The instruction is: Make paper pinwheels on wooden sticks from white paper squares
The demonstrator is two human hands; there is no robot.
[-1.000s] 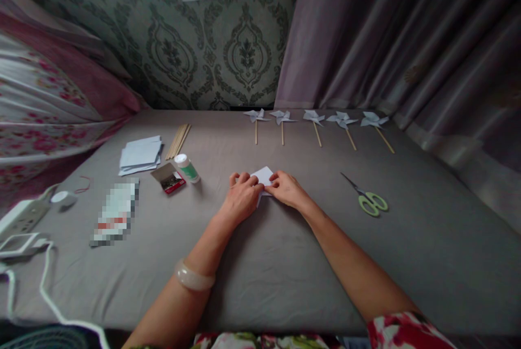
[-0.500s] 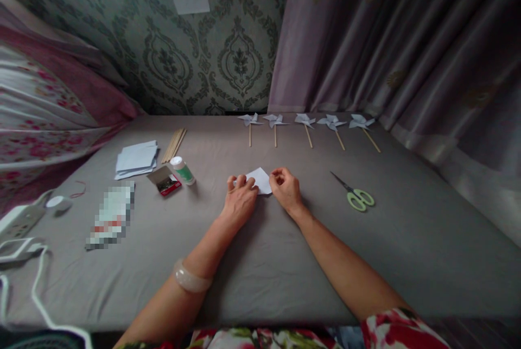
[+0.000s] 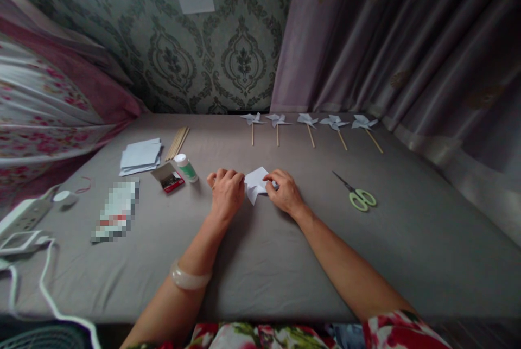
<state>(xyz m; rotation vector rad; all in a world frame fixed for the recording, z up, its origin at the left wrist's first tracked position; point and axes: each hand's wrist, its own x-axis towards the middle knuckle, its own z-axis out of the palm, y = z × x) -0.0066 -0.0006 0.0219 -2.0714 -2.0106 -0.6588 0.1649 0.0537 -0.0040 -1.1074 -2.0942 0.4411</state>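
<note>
A folded white paper piece [image 3: 256, 182] lies on the grey cloth-covered table [image 3: 260, 262] in the middle. My right hand [image 3: 285, 191] presses its fingertips down on the paper's right part, fingers curled. Just left of the paper rests my left hand [image 3: 225, 190], fingers bent, its edge touching the paper's left side. A pale bangle [image 3: 188, 277] circles my left wrist.
Several finished paper pinwheels [image 3: 307, 121] on sticks lie along the far edge. Green scissors [image 3: 358, 196] lie to the right. At left are a glue bottle [image 3: 186, 167], a small red box [image 3: 167, 178], wooden sticks [image 3: 177, 143], a paper stack [image 3: 140, 156], a power strip [image 3: 22, 216] with cable.
My left hand slid left off the paper, and my right hand shifted onto it. The paper now shows a folded flap pointing down.
</note>
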